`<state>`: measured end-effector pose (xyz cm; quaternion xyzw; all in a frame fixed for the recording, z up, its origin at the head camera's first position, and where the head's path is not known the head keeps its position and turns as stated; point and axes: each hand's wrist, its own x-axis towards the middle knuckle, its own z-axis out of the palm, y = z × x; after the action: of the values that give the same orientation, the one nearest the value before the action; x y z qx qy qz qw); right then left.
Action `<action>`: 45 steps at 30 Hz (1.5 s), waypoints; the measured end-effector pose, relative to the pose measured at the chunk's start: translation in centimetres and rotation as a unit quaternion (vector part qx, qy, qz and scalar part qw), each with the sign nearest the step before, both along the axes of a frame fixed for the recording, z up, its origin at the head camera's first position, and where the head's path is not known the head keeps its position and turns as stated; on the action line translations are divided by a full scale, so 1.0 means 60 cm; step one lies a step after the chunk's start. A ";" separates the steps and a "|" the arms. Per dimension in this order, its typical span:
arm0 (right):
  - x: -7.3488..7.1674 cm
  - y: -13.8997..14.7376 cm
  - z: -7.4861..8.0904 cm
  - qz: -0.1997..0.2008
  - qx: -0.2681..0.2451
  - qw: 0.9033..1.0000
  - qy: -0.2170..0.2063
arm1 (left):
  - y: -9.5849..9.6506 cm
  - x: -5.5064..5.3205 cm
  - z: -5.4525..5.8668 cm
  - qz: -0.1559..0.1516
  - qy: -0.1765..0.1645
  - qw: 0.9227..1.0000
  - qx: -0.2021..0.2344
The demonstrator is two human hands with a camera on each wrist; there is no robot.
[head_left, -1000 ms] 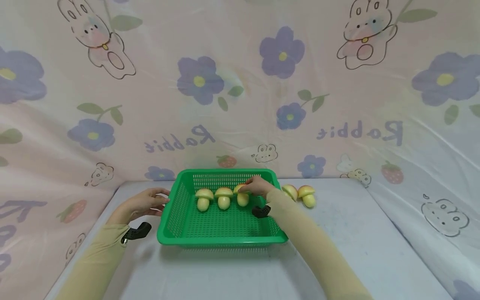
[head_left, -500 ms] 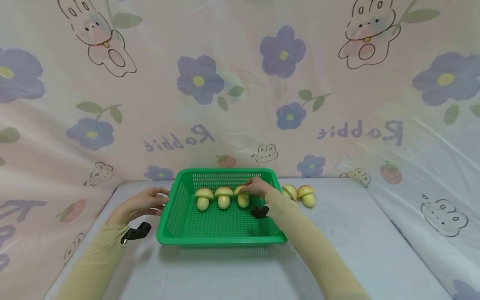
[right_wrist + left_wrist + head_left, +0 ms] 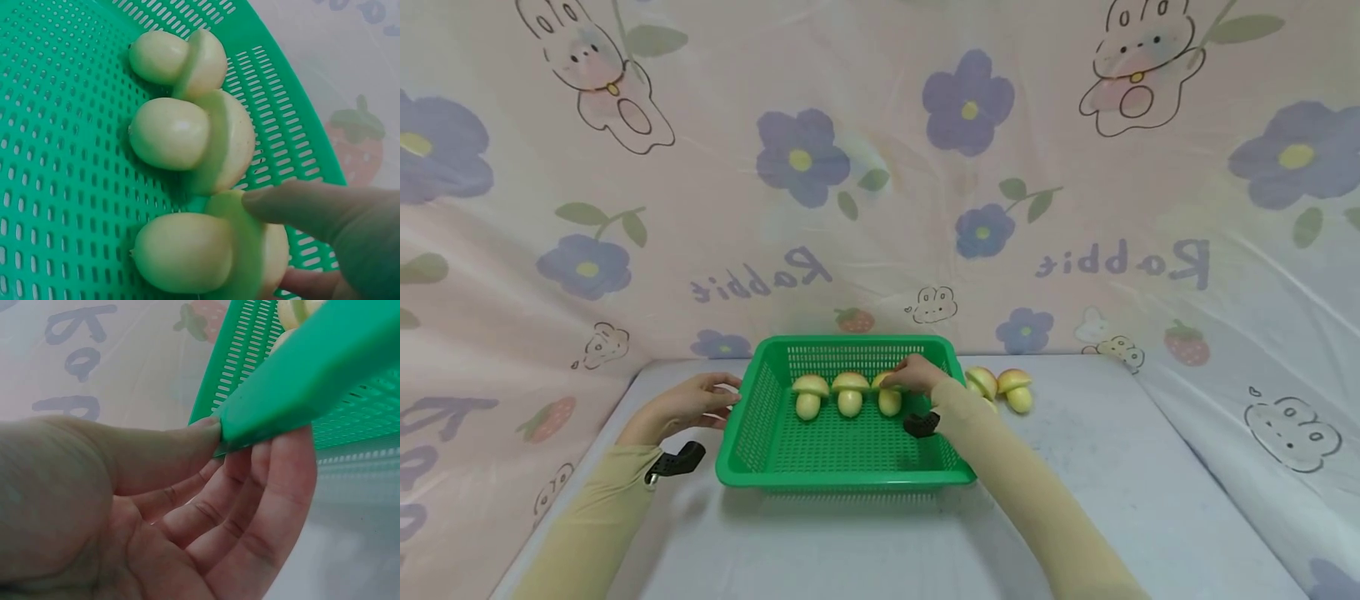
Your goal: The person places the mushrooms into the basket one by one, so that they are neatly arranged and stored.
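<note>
A green plastic basket (image 3: 846, 480) stands on the table with 3 mushroom-shaped pieces in a row along its back wall. Each has a pale stem and a yellow-green cap, reddish on top. My right hand (image 3: 917, 375) reaches inside and pinches the cap of the rightmost toy mushroom (image 3: 184, 253) between thumb and fingers. Beside it lie the middle mushroom (image 3: 850, 395) and the left mushroom (image 3: 810, 397). At the basket's left side my left hand (image 3: 688, 408) holds the rim (image 3: 294, 387), thumb tip at its outer edge, fingers curled beneath.
Right of the basket, more mushrooms lie on the white table (image 3: 1097, 467); one mushroom (image 3: 1017, 390) shows whole, and another mushroom (image 3: 981, 382) is partly behind my right sleeve. A printed curtain (image 3: 880, 183) hangs behind the table.
</note>
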<state>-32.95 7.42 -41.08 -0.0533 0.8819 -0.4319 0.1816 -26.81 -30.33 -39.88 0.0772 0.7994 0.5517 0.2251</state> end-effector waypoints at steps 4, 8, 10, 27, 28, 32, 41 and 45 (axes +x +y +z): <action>-0.003 0.003 -0.003 -0.003 -0.003 1.000 -0.001 | 0.001 -0.002 0.000 0.000 -0.001 1.000 -0.003; -0.005 0.005 -0.006 -0.007 -0.002 1.000 -0.003 | 0.005 -0.001 0.000 0.002 -0.001 1.000 -0.004; -0.005 0.005 -0.005 -0.008 -0.002 1.000 -0.005 | 0.006 -0.001 0.000 0.005 -0.003 1.000 -0.003; -0.011 0.018 0.017 -0.033 -0.039 0.998 -0.024 | 0.003 0.002 -0.002 0.001 -0.005 1.000 -0.003; -0.012 0.019 0.021 -0.034 -0.038 0.998 -0.021 | 0.001 0.002 -0.002 -0.005 -0.001 1.000 -0.004; -0.016 0.024 0.032 -0.033 -0.034 0.999 -0.010 | 0.000 -0.001 -0.002 -0.005 0.001 1.000 -0.004; -0.020 0.041 0.072 0.002 -0.082 0.996 -0.025 | -0.002 -0.002 0.001 -0.012 0.002 1.000 -0.003; -0.022 0.053 0.092 0.024 -0.102 0.994 -0.013 | -0.003 -0.003 0.002 -0.015 0.008 1.000 -0.005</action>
<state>-34.28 10.62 -35.53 -0.0868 0.8292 -0.5158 0.1970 -27.00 -30.53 -39.77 0.0925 0.8028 0.5436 0.2269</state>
